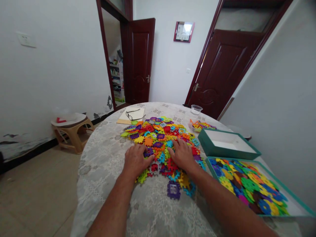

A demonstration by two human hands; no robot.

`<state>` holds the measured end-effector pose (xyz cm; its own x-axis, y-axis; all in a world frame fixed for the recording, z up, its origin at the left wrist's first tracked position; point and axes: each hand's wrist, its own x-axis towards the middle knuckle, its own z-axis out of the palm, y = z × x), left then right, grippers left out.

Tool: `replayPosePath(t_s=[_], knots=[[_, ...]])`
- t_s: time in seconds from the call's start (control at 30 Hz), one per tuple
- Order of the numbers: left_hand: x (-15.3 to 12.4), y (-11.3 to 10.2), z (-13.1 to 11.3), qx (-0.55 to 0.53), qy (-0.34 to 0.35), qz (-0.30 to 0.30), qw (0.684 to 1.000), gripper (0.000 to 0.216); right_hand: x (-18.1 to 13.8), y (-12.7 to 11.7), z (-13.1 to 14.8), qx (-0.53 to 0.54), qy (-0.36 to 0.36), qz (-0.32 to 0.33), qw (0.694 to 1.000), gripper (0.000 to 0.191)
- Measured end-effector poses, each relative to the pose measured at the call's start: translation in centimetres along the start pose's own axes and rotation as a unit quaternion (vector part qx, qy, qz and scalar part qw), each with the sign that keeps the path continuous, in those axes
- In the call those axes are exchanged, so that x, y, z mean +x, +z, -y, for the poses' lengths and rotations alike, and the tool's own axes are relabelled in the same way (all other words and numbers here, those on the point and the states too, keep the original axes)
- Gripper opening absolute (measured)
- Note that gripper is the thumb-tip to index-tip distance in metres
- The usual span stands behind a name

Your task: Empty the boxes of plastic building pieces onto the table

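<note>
- Plastic interlocking tiles [160, 138], in orange, purple, yellow, green and red, lie heaped in a pile at the middle of the round table [103, 171], on its pale lace cloth.
- My left hand [135, 159] lies flat, palm down, on the near-left edge of the pile, fingers spread and touching a purple piece; it grips nothing.
- My right hand [182, 154] lies likewise flat and spread on the near-right part of the pile, pressing on tiles without closing round any.
- Both forearms reach forward from the near edge of the table, wrists low, hands just apart with tiles between them.
- I judge the step to be spreading or gathering the heap; which of the two I cannot tell from a still view.
- A next move would call for a light sweep, since loose pieces such as the purple square tile [173, 190] lie close to the table's near edge.
- To my right sit an open teal box [228, 144], empty, and a teal tray of more tiles [293, 209].
- Spectacles [133, 114] rest on a notepad at the far side.
</note>
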<state>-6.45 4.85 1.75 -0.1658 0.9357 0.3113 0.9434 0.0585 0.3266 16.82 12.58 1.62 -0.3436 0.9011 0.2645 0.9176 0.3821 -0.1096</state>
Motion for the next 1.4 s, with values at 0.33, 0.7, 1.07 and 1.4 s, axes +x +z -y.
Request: replayPosePath(t_s=[0.33, 0.7, 1.07, 1.4], knots=[[0.2, 0.5, 0.6, 0.044, 0.038, 0.016, 0.998, 0.02, -2.6, -1.7, -0.1, 0.028, -0.13, 0.041, 0.99, 0.051], [0.8, 1.2, 1.4, 0.047, 0.062, -0.077, 0.994, 0.035, -3.6, -1.4, 0.7, 0.056, -0.11, -0.003, 0.992, 0.049], [2.6, 3.2, 3.4, 0.129, 0.123, -0.013, 0.984, 0.047, -8.8, -5.2, -2.3, 0.155, -0.108, -0.069, 0.979, 0.044], [1.5, 0.2, -3.1, -0.008, 0.172, -0.112, 0.979, 0.035, -23.6, -11.1, -13.2, 0.187, 0.023, -0.295, 0.937, 0.03]])
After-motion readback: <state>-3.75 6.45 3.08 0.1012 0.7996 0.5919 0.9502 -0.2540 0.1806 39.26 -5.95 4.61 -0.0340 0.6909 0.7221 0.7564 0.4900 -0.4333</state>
